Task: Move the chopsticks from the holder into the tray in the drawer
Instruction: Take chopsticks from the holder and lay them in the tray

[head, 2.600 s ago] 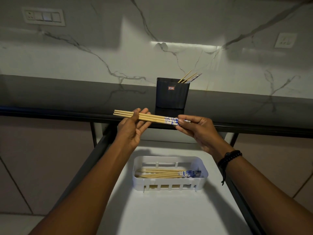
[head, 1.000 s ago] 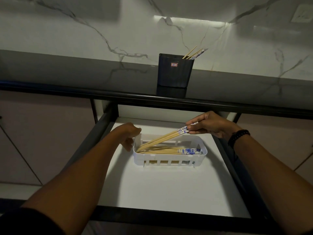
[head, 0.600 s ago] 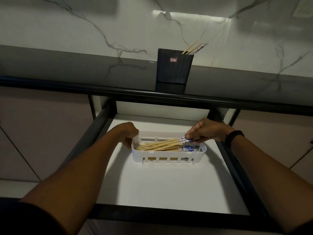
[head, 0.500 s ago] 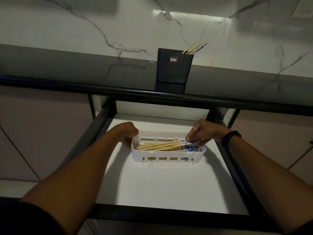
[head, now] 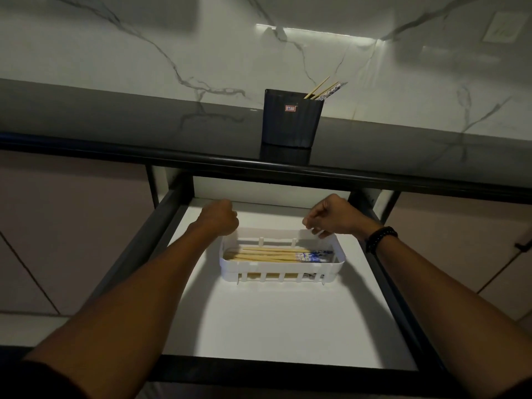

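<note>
A white slotted tray (head: 283,269) sits in the open drawer (head: 276,326). Several wooden chopsticks (head: 276,254) with blue-patterned ends lie flat in it, patterned ends to the right. A dark holder (head: 291,118) stands on the counter above, with a few chopsticks (head: 324,90) sticking out at its right corner. My left hand (head: 219,217) hovers curled just over the tray's far left corner, holding nothing. My right hand (head: 334,216) is curled above the tray's far right rim, empty, fingertips close to the rim.
The dark countertop edge (head: 259,165) overhangs the drawer's back. Dark drawer rails (head: 138,249) run along both sides. Cabinet fronts (head: 57,240) flank the drawer. A wall socket (head: 502,27) sits at the upper right on the marble wall.
My right hand lowered a bundle of chopsticks into the tray, let go and lifted clear. The left hand stayed curled by the tray's left corner.
</note>
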